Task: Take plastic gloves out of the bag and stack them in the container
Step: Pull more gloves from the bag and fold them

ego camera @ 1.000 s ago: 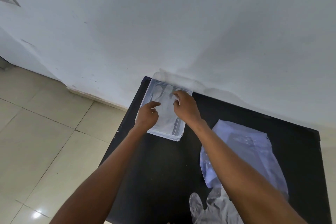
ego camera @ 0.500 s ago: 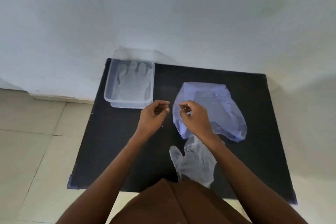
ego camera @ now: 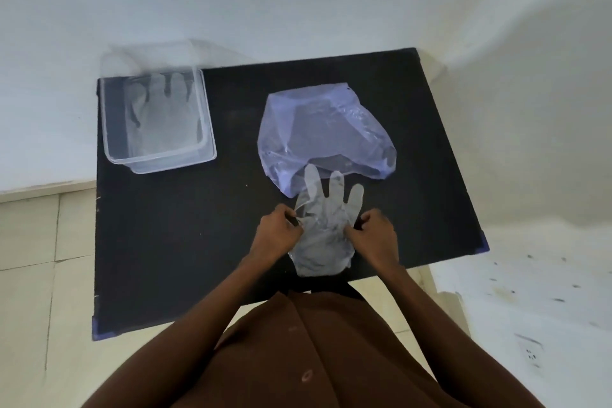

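A clear plastic glove lies flat near the front edge of the black table, its fingers reaching over the mouth of a pale blue plastic bag. My left hand pinches the glove's left side and my right hand pinches its right side. A clear rectangular container stands at the table's back left corner with gloves lying flat inside.
A white wall runs right behind the table. Beige floor tiles lie to the left and a white speckled surface with a socket sits at the right. My brown shirt fills the bottom of the view.
Both hands left the container, drew back across the table and came down on the loose glove at the front, now gripping its two sides. The view tilted downward.
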